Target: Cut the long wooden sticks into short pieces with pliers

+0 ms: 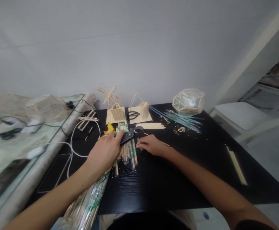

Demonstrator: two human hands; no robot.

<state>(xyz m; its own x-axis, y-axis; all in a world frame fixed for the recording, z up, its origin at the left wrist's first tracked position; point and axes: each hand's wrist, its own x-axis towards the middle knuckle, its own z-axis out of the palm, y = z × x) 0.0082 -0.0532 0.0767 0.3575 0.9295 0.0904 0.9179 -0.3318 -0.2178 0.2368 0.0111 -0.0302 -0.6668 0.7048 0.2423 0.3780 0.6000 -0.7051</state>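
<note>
My left hand (109, 145) is closed around a dark grey hand cutter (128, 136), its curved head towards the right. Just right of that head, my right hand (151, 145) pinches a short thin wooden stick (139, 142). A longer thin stick (164, 143) shows past the back of my right hand; whether the fingers hold it too is hidden. Below the cutter lie wooden sticks in clear wrappers with green print (126, 155). A yellow glue gun (110, 128) is partly hidden behind my left hand.
Two wooden stick models on square bases (110, 118) (146, 117) stand at the back, black scissors (132, 115) between them. Loose sticks (151, 126) lie in front. Empty wrappers (184, 119) and a faceted stick frame (188, 100) are back right. A white cable (71, 140) loops at left.
</note>
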